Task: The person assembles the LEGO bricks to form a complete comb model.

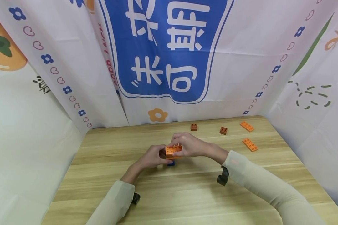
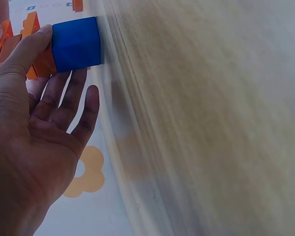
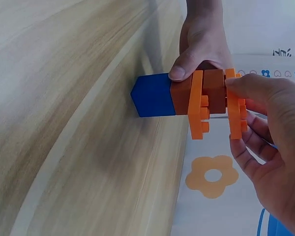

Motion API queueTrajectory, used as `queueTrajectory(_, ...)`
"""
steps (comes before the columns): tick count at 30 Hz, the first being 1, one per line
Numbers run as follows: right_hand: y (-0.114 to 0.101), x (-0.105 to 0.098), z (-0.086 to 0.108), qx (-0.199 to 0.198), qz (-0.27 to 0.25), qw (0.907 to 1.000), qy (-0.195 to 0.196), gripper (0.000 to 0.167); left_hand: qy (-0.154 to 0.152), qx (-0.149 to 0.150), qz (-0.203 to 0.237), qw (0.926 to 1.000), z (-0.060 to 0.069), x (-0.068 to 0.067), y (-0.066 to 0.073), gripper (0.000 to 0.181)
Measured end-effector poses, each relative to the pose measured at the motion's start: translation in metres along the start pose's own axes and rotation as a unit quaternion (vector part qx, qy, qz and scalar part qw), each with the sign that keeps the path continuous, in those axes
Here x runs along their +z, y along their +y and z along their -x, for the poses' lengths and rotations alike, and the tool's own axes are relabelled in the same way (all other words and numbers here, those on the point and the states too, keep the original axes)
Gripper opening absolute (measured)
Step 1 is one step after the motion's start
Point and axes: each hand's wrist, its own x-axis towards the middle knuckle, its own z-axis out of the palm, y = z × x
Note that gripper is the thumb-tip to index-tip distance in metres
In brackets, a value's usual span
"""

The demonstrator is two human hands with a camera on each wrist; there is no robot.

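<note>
A short stack of toy building bricks stands between the hands. At its bottom is a blue block [image 3: 153, 96], then a brown brick [image 3: 181, 97], an orange plate [image 3: 196, 110], another brown brick [image 3: 215, 93] and a top orange plate [image 3: 234, 120]. My left hand [image 1: 152, 157] grips the lower part, its thumb on the lower brown brick beside the blue block [image 2: 77, 45]. With thumb and fingers, my right hand [image 1: 189, 144] pinches the top orange plate at its edges. Whether the blue block touches the table is hard to tell.
Two loose brown bricks [image 1: 193, 127] [image 1: 223, 130] lie towards the table's back. Two orange plates [image 1: 246, 126] [image 1: 250, 144] lie at the back right. A printed cloth [image 1: 228, 103] hangs behind the wooden table [image 1: 202, 200].
</note>
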Motion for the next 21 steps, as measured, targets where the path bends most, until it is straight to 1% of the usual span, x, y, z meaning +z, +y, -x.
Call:
queueTrajectory(9,-0.0031,-0.0041,-0.003,0.027,-0.006,0.9992,-0.03,0.032,0.0,0.0,0.001,1.0,-0.0002,-0.0004,-0.0001,0.033)
queueTrajectory(16,-0.007,-0.0063,-0.0061,0.04,-0.009,0.9982,-0.042,0.033,0.005,0.0,-0.008,1.0,-0.0005,0.0002,0.0001,0.033)
queueTrajectory(21,-0.0076,-0.0066,-0.0071,0.049,-0.008,0.9976,-0.049,0.034,0.005,0.0,-0.007,1.0,-0.0013,0.0,0.0009,0.032)
